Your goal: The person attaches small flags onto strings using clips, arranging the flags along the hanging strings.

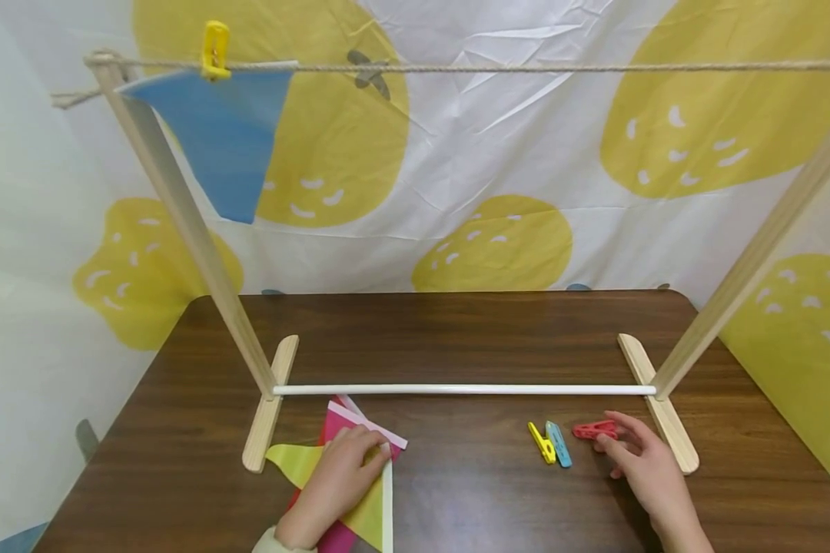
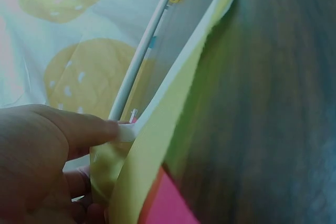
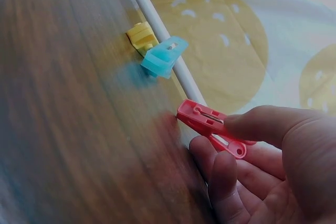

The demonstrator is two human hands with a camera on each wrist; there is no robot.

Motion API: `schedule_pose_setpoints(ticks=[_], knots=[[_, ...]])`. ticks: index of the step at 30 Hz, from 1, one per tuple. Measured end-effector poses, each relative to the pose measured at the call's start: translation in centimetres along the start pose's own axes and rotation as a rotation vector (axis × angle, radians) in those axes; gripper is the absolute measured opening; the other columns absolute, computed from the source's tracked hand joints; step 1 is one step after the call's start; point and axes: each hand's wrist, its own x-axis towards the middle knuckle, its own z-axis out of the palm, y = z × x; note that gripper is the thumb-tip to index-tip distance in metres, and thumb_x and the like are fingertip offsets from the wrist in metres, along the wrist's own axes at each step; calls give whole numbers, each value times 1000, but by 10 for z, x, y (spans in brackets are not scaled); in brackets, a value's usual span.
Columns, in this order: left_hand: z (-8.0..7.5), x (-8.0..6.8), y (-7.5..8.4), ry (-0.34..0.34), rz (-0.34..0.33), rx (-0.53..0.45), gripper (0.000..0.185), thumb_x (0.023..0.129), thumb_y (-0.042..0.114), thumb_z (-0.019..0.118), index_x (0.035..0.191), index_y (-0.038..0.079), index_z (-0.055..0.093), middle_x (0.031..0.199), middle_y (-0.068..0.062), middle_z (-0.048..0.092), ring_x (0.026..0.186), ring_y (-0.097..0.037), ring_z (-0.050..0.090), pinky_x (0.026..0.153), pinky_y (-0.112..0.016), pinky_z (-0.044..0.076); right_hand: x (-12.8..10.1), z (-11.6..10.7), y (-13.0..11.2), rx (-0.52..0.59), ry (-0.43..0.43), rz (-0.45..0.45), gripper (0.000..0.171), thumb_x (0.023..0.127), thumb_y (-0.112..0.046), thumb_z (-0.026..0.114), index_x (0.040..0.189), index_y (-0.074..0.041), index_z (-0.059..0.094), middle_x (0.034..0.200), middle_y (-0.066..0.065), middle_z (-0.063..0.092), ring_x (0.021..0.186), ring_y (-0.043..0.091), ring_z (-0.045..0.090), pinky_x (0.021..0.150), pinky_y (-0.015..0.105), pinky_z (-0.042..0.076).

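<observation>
My left hand [image 1: 339, 480] pinches the white-edged corner of a yellow-green pennant flag [image 1: 366, 511] that lies on a pink flag [image 1: 339, 426] on the brown table [image 1: 456, 338]. The left wrist view shows thumb and fingers [image 2: 79, 129] gripping that flag's [image 2: 157, 129] corner. My right hand [image 1: 646, 461] pinches a red clothespin [image 1: 593, 430] just above the tabletop; the thumb and fingers hold the red clothespin [image 3: 210, 127] by its tail. A yellow clothespin [image 1: 542, 443] and a blue clothespin [image 1: 559, 444] lie beside it.
A wooden frame with a white crossbar [image 1: 463, 390] stands on the table, a rope [image 1: 526, 67] strung across its top. A blue flag [image 1: 224, 134] hangs from the rope by a yellow clothespin [image 1: 215, 50]. A lemon-print cloth [image 1: 498, 161] hangs behind.
</observation>
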Motion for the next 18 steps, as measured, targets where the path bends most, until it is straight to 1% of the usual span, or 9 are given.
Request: schedule_pose_setpoints(ticks=[2,4,5,8,11,14,18], knots=[[0,0,0,2,5,5,5,84,21,60,82,19,63,76,13,51,71,-9,41,62,-25,35,0,0,0,-42,0,7,47,85,-26,60,124,-3,47,90,12,64,63,8,58,50,28,45],[0,0,-1,3,8,10,5,84,21,59,83,18,63,77,13,52,72,-9,42,62,-25,35,0,0,-1,-83,1,21,46,84,-28,62,122,-5,49,83,11,64,56,10,54,48,27,43],[0,0,-1,3,9,12,5,84,21,60,84,17,63,77,12,52,72,-9,42,63,-25,35,0,0,-1,-113,5,22,46,83,-28,62,121,-6,50,83,11,64,55,10,53,48,27,42],[1,1,-1,2,12,15,7,84,22,59,83,16,63,76,12,52,71,-10,42,62,-25,35,0,-1,-2,-202,9,16,46,82,-30,64,119,-6,53,86,10,62,56,7,49,49,26,38],[1,1,-1,-4,13,11,7,84,21,59,82,16,63,76,12,51,71,-9,42,62,-25,35,1,-1,-3,-259,7,-3,45,82,-31,63,118,-5,55,96,11,60,64,5,50,51,25,37],[1,1,-1,-8,10,8,6,84,20,59,81,16,62,76,12,51,71,-10,42,62,-25,35,1,-2,-5,-231,-1,2,45,84,-32,60,120,-5,53,95,11,58,62,7,52,51,25,38],[0,0,-1,-14,9,10,5,84,20,59,81,17,62,75,12,50,71,-10,41,62,-25,35,-1,-2,-7,-100,-17,46,42,88,-30,55,122,-6,50,83,12,59,55,11,52,47,27,41]])
